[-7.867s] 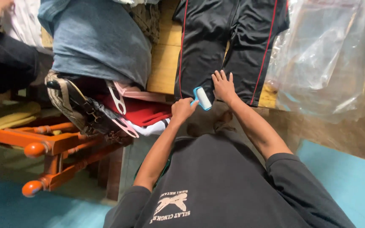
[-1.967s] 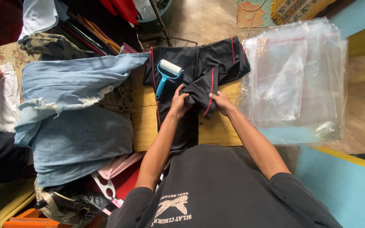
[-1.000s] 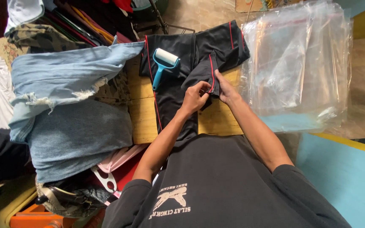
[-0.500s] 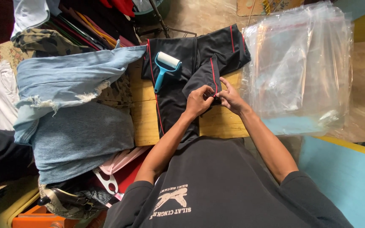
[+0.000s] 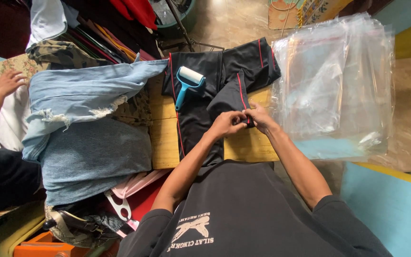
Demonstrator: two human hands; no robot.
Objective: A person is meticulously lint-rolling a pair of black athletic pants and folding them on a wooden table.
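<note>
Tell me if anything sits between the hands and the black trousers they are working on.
Nothing visible does. The left hand and right hand both already pinch the folded part of the black trousers. The blue lint roller lies farther up the cloth, apart from both hands.

The trousers (image 5: 200, 109) lie on the desk (image 5: 165, 138). The lint roller (image 5: 187, 83) lies on top of them. Both hands meet on a folded trouser leg, the left hand (image 5: 225, 124) just beside the right hand (image 5: 261, 119). To the right lies a stack of plastic bags (image 5: 331, 85). To the left lies a pile of jeans (image 5: 86, 119), and another person's hand (image 5: 6, 82) is past it.
</note>
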